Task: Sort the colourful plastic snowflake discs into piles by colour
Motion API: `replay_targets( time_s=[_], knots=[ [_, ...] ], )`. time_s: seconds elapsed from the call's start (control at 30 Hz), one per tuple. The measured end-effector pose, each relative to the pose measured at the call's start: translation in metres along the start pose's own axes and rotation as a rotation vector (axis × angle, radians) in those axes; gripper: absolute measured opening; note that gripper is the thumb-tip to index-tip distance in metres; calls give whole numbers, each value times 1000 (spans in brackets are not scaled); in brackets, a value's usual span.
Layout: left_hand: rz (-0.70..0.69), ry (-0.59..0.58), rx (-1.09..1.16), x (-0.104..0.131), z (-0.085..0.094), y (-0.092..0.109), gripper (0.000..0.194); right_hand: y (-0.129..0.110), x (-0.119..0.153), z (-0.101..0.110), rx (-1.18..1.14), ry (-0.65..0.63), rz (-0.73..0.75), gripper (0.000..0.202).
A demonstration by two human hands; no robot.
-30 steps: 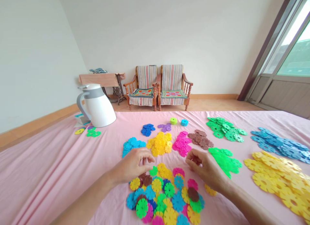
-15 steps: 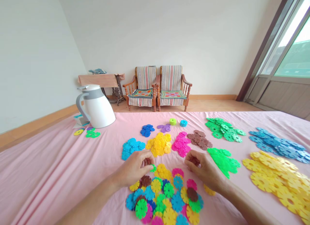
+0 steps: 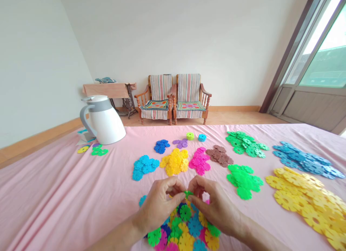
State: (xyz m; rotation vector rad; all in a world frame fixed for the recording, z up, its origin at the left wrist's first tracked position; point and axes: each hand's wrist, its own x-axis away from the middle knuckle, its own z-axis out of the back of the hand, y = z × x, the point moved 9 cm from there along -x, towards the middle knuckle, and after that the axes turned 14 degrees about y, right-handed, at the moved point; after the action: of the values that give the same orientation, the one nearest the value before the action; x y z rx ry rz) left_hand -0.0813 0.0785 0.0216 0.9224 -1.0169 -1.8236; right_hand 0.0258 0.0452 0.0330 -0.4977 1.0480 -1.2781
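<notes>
Thumb and fingers of my left hand [image 3: 163, 200] pinch a small green snowflake disc [image 3: 188, 194]. On its other side my right hand [image 3: 213, 204] is closed on the same disc, so both hands meet over it. Below them lies a mixed heap of notched plastic discs [image 3: 186, 240] in green, blue, yellow, pink and brown, partly hidden by my hands. Just beyond my fingers are sorted piles: light blue discs [image 3: 145, 166], yellow discs [image 3: 174, 161], pink discs [image 3: 199, 161], and green discs [image 3: 244, 180] to the right.
A white jug [image 3: 106, 121] stands at the left back of the pink cloth [image 3: 67, 193]. Brown discs [image 3: 219, 156], dark blue discs [image 3: 161, 146] and purple discs [image 3: 180, 143] lie farther off. Large yellow discs [image 3: 313, 207] spread at right. Two wooden armchairs [image 3: 189, 96] stand behind.
My hands have come together over the mixed heap. My right hand has moved left and now grips the green disc that my left hand was holding. The view has shifted slightly.
</notes>
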Motion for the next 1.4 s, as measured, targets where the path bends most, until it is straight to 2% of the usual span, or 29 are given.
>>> replay_targets(
  time_s=[0.1, 0.23, 0.37, 0.43, 0.53, 0.63, 0.73, 0.93, 1.03, 1.1, 1.17, 1.23, 1.33, 1.4],
  knots=[
    [-36, -26, -68, -1, 2, 1, 7, 14, -9, 19, 87, 75, 14, 9],
    [-174, -154, -228, 3, -1, 8, 15, 57, -24, 70, 360, 177, -27, 14],
    [-243, -236, -369, 10, -7, 12, 25, 96, -24, 106, 577, 54, -67, 18],
    [-248, -248, -415, 13, -9, 12, 26, 106, -21, 119, 658, 34, -72, 19],
    [-256, -257, -431, 15, -12, 12, 22, 104, -23, 131, 647, 126, -58, 16],
    [-263, -251, -413, 16, -13, 14, 15, 91, -27, 125, 534, 208, -49, 19],
    [-227, -223, -368, 13, -12, 12, 13, 69, -29, 102, 429, 213, -41, 19],
    [-48, -31, -140, 3, -2, -1, 22, 20, -10, 34, 170, 50, 3, 6],
    [17, -10, -36, 5, -3, -4, 26, 9, 2, 8, 93, -14, -31, 2],
    [27, -22, -2, 6, -5, -3, 28, 6, 6, -1, 57, -48, -39, 2],
    [18, -28, -28, 5, -2, -2, 27, 7, 5, 0, 62, -61, -40, 5],
    [-15, -50, -129, 3, 3, -1, 20, 14, -1, 13, 127, -52, -31, 7],
    [-89, -120, -331, 1, 10, -1, 10, 34, -11, 47, 297, -33, -5, 8],
    [-126, -166, -422, 2, 12, -1, 16, 55, -15, 73, 440, -32, -46, 10]
  ],
)
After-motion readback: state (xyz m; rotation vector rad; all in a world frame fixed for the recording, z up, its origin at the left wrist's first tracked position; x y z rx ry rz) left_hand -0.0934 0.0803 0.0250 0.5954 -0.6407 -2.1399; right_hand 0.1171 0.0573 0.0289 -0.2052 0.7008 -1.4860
